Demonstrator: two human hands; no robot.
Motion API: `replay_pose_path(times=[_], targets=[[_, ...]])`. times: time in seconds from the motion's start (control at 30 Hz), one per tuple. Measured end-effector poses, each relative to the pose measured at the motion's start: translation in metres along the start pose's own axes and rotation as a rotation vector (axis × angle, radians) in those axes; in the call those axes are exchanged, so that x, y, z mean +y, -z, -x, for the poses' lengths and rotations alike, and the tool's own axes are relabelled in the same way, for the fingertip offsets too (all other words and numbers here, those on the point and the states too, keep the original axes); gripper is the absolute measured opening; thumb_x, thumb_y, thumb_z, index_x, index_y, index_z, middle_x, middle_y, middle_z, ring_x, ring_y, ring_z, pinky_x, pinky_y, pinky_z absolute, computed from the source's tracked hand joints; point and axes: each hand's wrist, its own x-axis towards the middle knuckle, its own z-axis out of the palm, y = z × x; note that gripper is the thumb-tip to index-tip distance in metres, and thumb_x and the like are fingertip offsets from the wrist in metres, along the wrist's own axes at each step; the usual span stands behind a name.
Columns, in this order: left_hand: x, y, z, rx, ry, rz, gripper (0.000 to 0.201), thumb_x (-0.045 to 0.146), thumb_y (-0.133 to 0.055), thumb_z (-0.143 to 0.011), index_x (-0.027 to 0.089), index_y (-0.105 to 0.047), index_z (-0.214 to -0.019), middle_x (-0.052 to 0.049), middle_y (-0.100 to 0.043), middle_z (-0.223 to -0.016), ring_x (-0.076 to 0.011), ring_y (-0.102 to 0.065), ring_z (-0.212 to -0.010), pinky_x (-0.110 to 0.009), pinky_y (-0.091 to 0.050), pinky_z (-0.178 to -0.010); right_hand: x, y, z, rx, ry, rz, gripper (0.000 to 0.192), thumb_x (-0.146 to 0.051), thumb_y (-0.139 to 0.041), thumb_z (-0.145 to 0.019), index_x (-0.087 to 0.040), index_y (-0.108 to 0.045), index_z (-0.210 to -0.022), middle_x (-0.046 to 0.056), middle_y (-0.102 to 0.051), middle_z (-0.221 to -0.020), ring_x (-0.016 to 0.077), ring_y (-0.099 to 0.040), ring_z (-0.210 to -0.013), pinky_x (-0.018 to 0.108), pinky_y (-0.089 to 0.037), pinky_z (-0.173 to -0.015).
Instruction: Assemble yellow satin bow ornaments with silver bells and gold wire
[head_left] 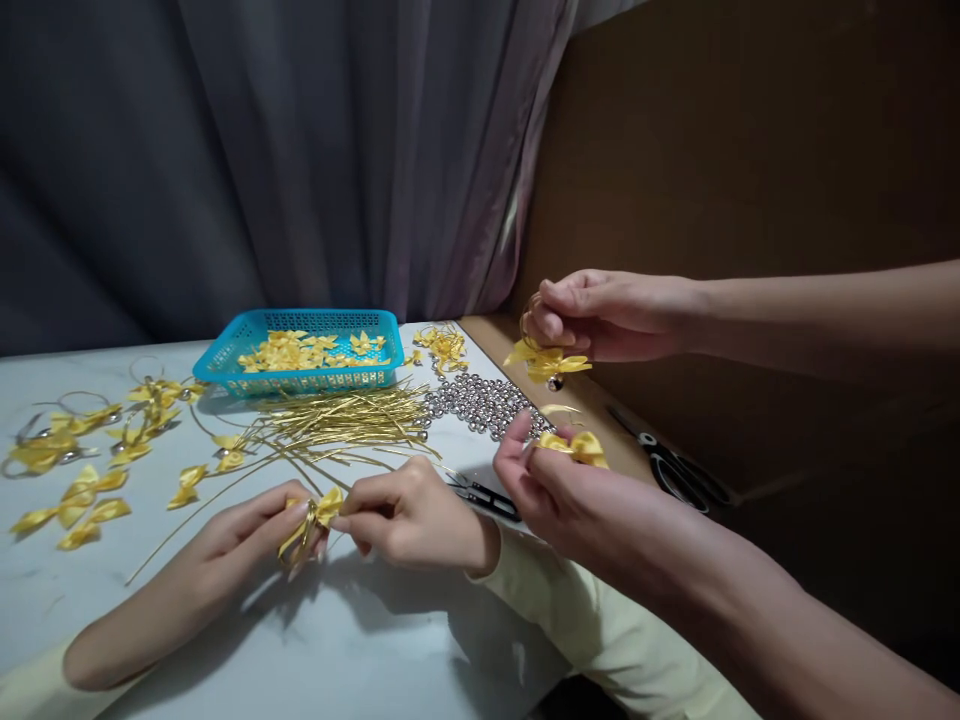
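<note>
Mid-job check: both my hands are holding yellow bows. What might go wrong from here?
1. The right hand pinches a belled bow over the table's edge; a slip could drop it near the scissors.
2. The left hand, holding a second bow, is close to a co-worker's hand and the thread snips; a bump or nick seems possible.
3. A stray wrist might scatter the silver bells.

Grey curtain (300,150), brown wall (750,130), white table (337,640), dim light.

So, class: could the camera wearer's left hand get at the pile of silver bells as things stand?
Probably yes. The left hand sits right beside the silver bells with nothing between them, but its fingers are pinching a yellow bow, so they are not free.
</note>
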Motion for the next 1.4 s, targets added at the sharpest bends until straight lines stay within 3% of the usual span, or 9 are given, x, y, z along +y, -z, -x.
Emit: replay_pose_path(times=[0.13,0.43,0.8,1.0,1.27,1.4], targets=[[-0.006,0.002,0.000,-0.050,-0.076,0.012,0.028,0.036,-0.040,-0.087,0.023,-0.056,-0.069,0.003,-0.051,-0.063,-0.0125,-0.051,-0.059,-0.014,-0.041,-0.057,0.004,-0.002,0.000,-0.128,0.117,0.048,0.027,-0.025,-0.046,-0.086,-0.018,-0.063,-0.067,-0.010,-0.065,-0.057,0.0006,-0.058,-0.051,0.005,-0.041,-0.052],[-0.011,0.003,0.003,-0.042,-0.049,-0.009,0.027,0.038,-0.038,-0.088,0.023,-0.053,-0.071,0.003,-0.050,-0.065,-0.0129,-0.051,-0.061,-0.013,-0.043,-0.059,0.000,0.000,0.001,-0.153,0.096,0.098,0.023,-0.023,-0.048,-0.087,-0.018,-0.063,-0.070,-0.008,-0.066,-0.060,0.0017,-0.058,-0.051,0.005,-0.043,-0.052],[-0.009,0.004,0.006,-0.041,-0.072,-0.016,0.027,0.036,-0.038,-0.089,0.023,-0.053,-0.071,0.003,-0.051,-0.066,-0.0125,-0.053,-0.062,-0.012,-0.043,-0.059,0.003,-0.003,0.003,-0.121,0.086,0.082,0.027,-0.028,-0.044,-0.088,-0.021,-0.063,-0.070,-0.008,-0.067,-0.063,0.0031,-0.058,-0.053,0.008,-0.044,-0.053],[-0.007,0.004,0.004,-0.050,-0.115,-0.029,0.026,0.035,-0.038,-0.088,0.023,-0.054,-0.072,0.003,-0.052,-0.065,-0.0120,-0.052,-0.060,-0.012,-0.042,-0.058,0.007,-0.008,0.001,-0.121,0.147,0.019,0.021,-0.025,-0.053,-0.083,-0.017,-0.063,-0.067,-0.003,-0.066,-0.059,0.0062,-0.054,-0.048,0.014,-0.046,-0.048],[-0.009,0.003,0.005,-0.027,-0.105,-0.038,0.026,0.034,-0.037,-0.090,0.023,-0.053,-0.072,0.004,-0.051,-0.065,-0.0110,-0.052,-0.060,-0.010,-0.042,-0.058,-0.001,-0.003,0.005,-0.086,0.124,0.083,0.032,-0.026,-0.040,-0.089,-0.016,-0.064,-0.070,-0.006,-0.065,-0.060,0.0009,-0.054,-0.050,0.009,-0.040,-0.052],[-0.010,0.004,0.005,-0.042,-0.124,-0.057,0.026,0.033,-0.037,-0.090,0.022,-0.053,-0.072,0.003,-0.051,-0.065,-0.0117,-0.052,-0.061,-0.011,-0.044,-0.059,0.004,-0.007,0.004,-0.046,0.169,0.035,0.027,-0.024,-0.046,-0.086,-0.017,-0.064,-0.067,-0.007,-0.063,-0.056,0.0003,-0.052,-0.047,0.008,-0.040,-0.048]])
